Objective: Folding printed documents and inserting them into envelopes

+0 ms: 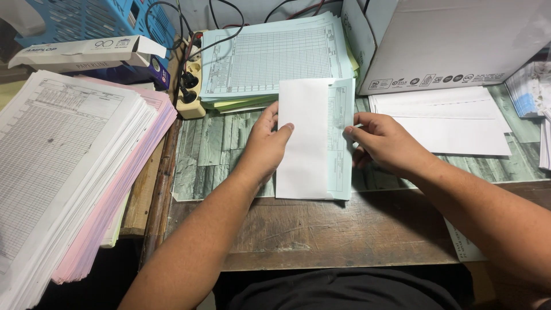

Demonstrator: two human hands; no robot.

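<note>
two hands work mid-table: my left hand (267, 143) pinches the white envelope (303, 140), my right hand (385, 142) fingers pinch the green form (341, 143) half inside. i'd slide it squarely, keeping edges aligned.

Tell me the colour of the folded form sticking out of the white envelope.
Pale green folded paper form, printed with a ruled grid; clearest in the head view.
</note>
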